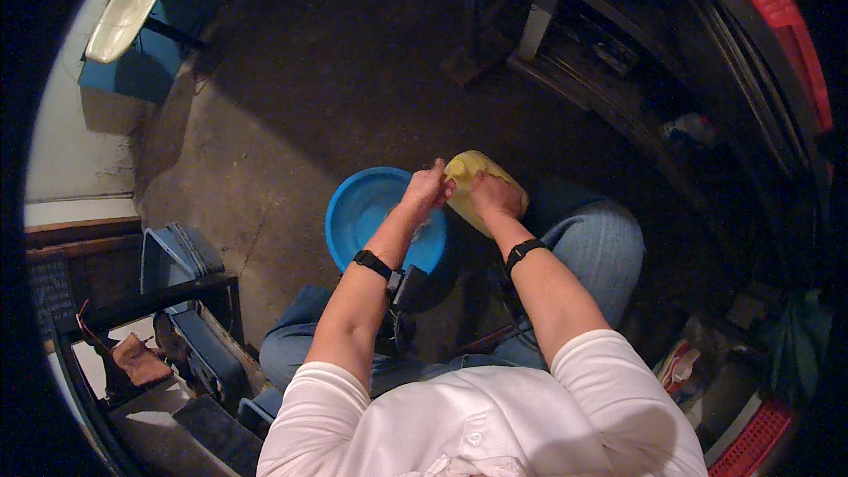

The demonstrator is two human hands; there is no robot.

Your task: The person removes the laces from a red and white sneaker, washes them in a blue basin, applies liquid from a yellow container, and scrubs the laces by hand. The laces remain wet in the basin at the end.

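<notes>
A yellow plastic jug (466,204) is tilted beside the right rim of a round blue basin (344,212). My right hand (497,196) grips the jug at its upper side, probably by the handle, which the fingers cover. My left hand (427,188) is over the basin's right edge, its curled fingers close against the jug near the round cap or neck (456,169). Whether those fingers hold anything is unclear. Inside the basin, partly behind my left forearm, some pale, clear-looking matter shows; what it is cannot be made out.
My jeans-clad knees (599,245) flank the basin on the concrete floor (238,165). At left are a blue bin (165,255), a dark metal frame (232,291) and a cream plastic seat (122,23). Dark shelving (596,96) and a red plastic basket (752,440) stand at right.
</notes>
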